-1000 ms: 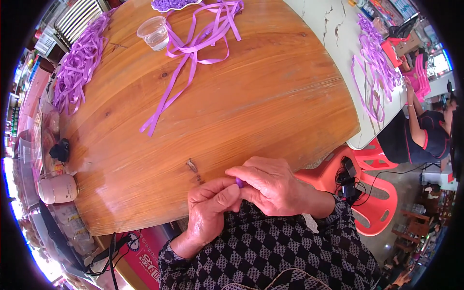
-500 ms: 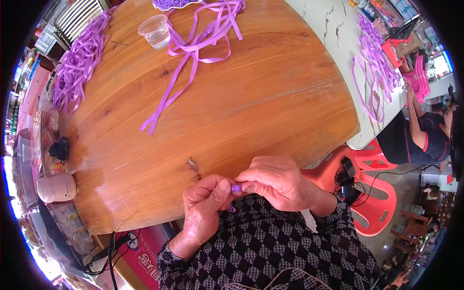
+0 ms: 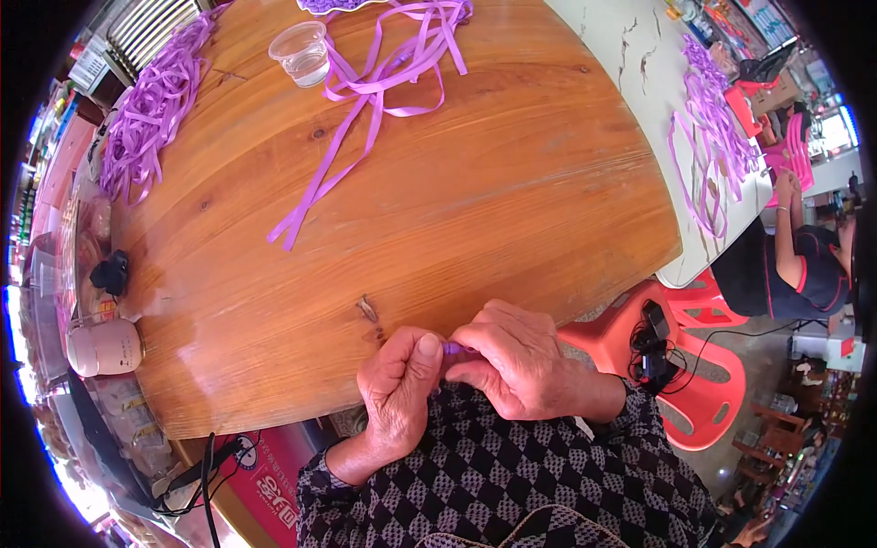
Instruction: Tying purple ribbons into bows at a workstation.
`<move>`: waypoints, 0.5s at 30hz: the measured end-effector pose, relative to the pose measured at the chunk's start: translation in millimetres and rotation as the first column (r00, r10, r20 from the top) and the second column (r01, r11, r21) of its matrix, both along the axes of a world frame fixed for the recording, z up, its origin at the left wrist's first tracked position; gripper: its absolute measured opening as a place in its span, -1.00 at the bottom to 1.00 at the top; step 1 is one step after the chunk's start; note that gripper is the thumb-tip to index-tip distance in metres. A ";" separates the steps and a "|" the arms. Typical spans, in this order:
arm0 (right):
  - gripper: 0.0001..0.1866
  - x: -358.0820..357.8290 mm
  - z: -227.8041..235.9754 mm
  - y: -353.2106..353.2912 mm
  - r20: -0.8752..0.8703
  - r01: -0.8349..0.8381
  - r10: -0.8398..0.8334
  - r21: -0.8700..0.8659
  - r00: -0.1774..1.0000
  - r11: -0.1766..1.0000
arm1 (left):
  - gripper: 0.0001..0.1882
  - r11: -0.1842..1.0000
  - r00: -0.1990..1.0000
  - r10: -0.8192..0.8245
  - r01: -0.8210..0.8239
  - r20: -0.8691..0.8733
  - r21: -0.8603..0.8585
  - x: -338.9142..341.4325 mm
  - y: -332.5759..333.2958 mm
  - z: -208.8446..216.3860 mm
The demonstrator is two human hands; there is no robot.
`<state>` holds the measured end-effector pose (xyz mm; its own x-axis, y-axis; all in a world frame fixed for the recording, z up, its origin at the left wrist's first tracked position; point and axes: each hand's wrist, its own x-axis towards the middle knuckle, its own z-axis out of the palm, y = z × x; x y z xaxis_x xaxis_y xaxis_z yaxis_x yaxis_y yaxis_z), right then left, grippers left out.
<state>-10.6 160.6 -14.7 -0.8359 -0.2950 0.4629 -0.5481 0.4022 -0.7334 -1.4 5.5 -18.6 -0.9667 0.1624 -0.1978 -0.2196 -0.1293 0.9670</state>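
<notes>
A small, glossy, violet-purple strip-like piece [image 3: 451,348] lay between the two hands, near the counter's front edge; fingers covered much of it, so its full shape could not be told. The left hand [image 3: 398,384] pinched its left end between thumb and curled fingers. The right hand [image 3: 512,361] was bent around its right end, thumb below; whether it gripped cannot be told.

Around them, from the left, a pale pink rounded container [image 3: 105,348] stood by the rim of the brown wooden counter [image 3: 512,192], and a tangled heap of shiny purple ribbon [image 3: 151,119] lay farther back. Next came a clear plastic cup [image 3: 306,66] of clear liquid, a white scalloped dish [image 3: 347,10] of purple bits, and a loose bundle of looped purple ribbon [image 3: 373,89] beside the cup. At right, more purple ribbon [image 3: 717,119] covered part of a white marbled counter [image 3: 639,91]; black cables [image 3: 653,356] lay on a red plastic stool [image 3: 617,324].
</notes>
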 end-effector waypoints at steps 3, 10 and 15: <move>-0.77 0.8 -3.3 2.1 0.000 -0.023 0.023 0.053 1.000 0.998 | -0.77 0.999 0.998 -0.040 0.039 0.044 0.038 -0.5 -2.4 -0.5; -0.78 -1.4 -1.2 5.1 -0.016 -0.067 0.068 0.087 0.998 0.994 | -0.77 0.994 0.992 -0.110 0.111 -0.062 0.018 -2.7 -6.4 -1.5; -0.81 1.7 -1.9 -1.9 -0.059 -0.098 0.097 -0.009 0.994 0.995 | -0.77 0.965 0.946 -0.063 -0.024 -0.318 -0.262 -2.5 -4.0 10.2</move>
